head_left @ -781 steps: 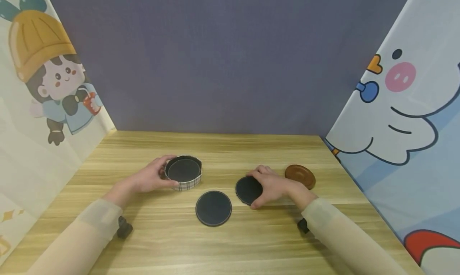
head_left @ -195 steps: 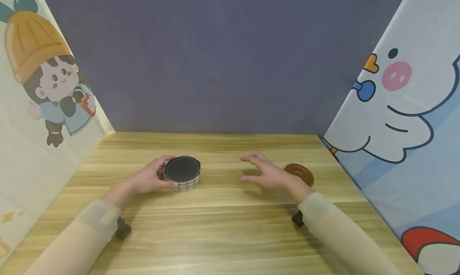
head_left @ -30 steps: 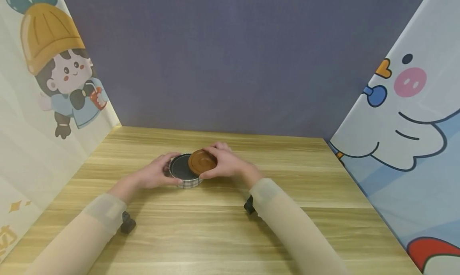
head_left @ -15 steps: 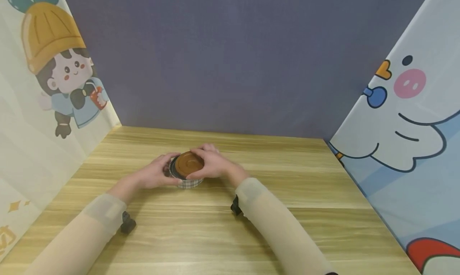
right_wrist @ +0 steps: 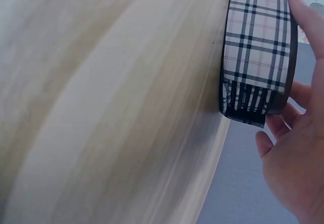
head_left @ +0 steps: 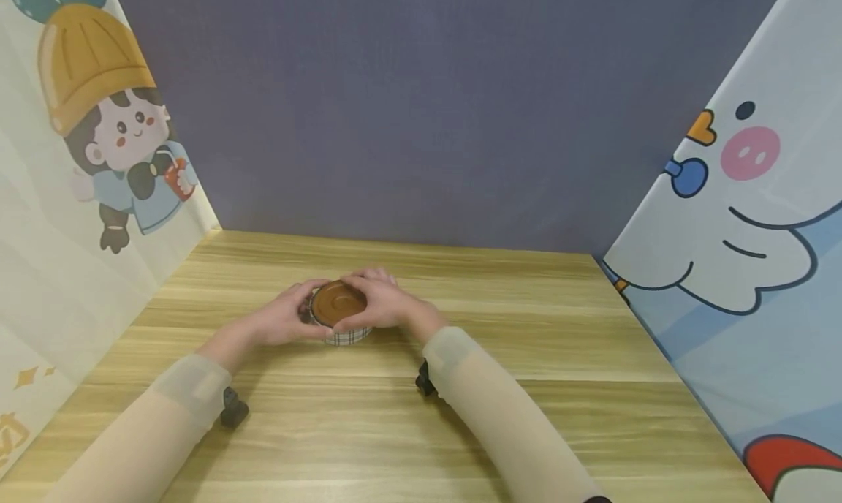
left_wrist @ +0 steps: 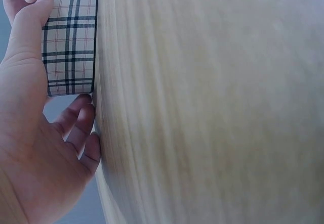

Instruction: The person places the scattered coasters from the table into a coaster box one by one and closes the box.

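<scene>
A small round plaid tin [head_left: 346, 334] sits on the wooden table [head_left: 526, 320], a bit left of the middle. A brown lid [head_left: 337, 303] lies on top of it. The left hand [head_left: 283, 320] is at the tin's 9 o'clock side, and its fingers [left_wrist: 30, 27] curl round the plaid wall and grip it. The right hand [head_left: 384, 305] is at the 3 o'clock side. Its fingers [head_left: 358, 284] reach over the lid and hold its edge, and the thumb [right_wrist: 309, 21] presses on the tin's side. I think the lid is sitting flat, but the hands hide most of its rim. At 12 o'clock stands a dark purple wall [head_left: 421, 101]. At 9 o'clock hangs a cartoon girl in a yellow hat [head_left: 105, 108], and at 3 o'clock a white cartoon animal with pink cheeks [head_left: 743, 196].
</scene>
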`<state>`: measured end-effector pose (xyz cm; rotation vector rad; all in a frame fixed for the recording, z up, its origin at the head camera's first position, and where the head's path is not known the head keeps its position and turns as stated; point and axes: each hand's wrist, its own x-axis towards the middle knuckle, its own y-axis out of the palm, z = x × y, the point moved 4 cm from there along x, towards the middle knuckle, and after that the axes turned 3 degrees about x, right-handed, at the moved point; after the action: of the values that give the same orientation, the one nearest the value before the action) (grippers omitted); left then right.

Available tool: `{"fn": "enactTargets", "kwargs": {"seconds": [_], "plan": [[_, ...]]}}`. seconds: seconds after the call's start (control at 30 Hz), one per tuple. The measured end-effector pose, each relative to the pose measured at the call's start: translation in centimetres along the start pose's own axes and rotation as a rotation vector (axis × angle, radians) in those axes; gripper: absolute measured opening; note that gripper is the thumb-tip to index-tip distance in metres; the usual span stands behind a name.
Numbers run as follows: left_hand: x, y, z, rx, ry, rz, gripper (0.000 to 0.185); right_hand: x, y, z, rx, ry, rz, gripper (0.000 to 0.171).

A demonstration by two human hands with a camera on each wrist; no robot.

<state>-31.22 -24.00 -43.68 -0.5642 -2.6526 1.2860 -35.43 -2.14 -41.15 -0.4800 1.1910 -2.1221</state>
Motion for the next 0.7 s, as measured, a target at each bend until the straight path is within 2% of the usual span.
{"fn": "enactTargets", "kwargs": {"seconds": [0.2,0.7], "plan": [[-0.06,0.08,-0.31,0.001,0.006,-0.005,0.103,-0.22,0.08,-0.03,0.014,0.036,0.020,0.108],[-0.21,-0.01,-0.39,-0.024,0.022,-0.004,0.102,-0.51,-0.11,0.62,-0.042,0.076,0.034,0.103]]}}
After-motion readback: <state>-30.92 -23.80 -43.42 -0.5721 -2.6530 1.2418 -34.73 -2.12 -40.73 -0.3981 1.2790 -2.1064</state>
